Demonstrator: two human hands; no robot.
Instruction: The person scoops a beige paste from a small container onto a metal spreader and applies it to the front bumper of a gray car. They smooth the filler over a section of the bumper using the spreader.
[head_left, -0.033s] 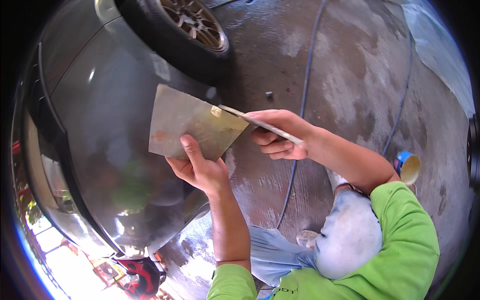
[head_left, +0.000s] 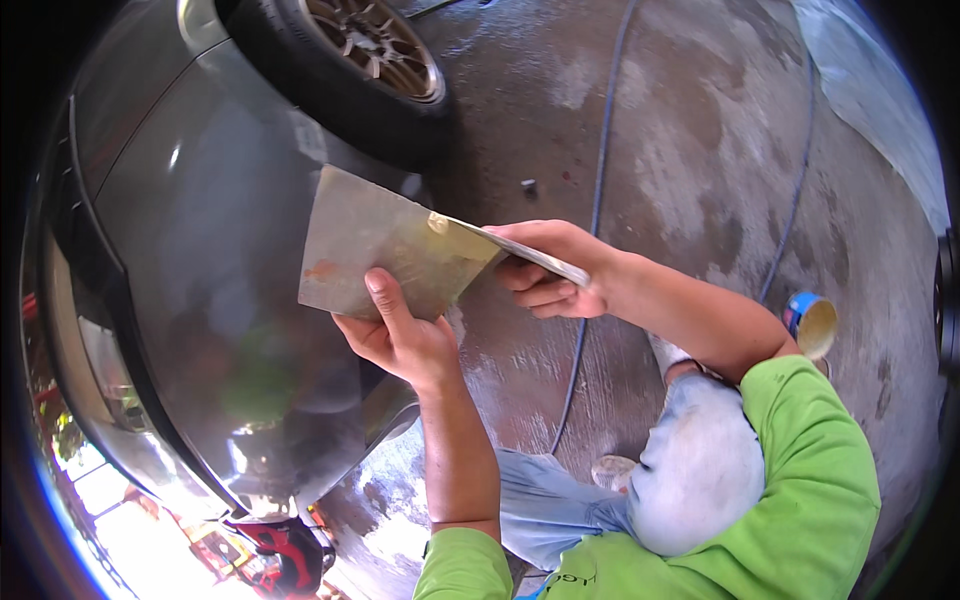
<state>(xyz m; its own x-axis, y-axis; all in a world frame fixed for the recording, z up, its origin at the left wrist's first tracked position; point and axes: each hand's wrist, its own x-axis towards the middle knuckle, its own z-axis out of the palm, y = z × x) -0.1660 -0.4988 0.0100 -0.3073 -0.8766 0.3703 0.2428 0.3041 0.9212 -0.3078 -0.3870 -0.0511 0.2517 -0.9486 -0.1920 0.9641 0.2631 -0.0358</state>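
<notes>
My left hand (head_left: 405,340) grips a flat, squarish grey-beige plate (head_left: 355,230) by its lower edge, thumb across the face. A small yellowish dab of paste (head_left: 438,223) sits near the plate's upper right edge, with a pale yellow smear beside it and a reddish stain at the left. Closed around a thin, flat spreader (head_left: 545,261), my right hand (head_left: 565,265) is just right of the plate. The spreader shows nearly edge-on, its far end at the plate's right edge by the smear. The fingers under the plate are hidden.
A dark grey car's body panel (head_left: 230,260) fills the left, with a wheel (head_left: 375,50) at the top. Blue hoses (head_left: 598,190) cross the concrete floor. An open can (head_left: 817,327) stands at right, and a pale sheet (head_left: 880,100) lies beyond. A red-and-black object (head_left: 285,560) sits lower left.
My right hand and the spreader have shifted slightly left, and the spreader's far end lies lower along the plate's edge. The left hand and plate have hardly moved. The whole view has shifted a little.
</notes>
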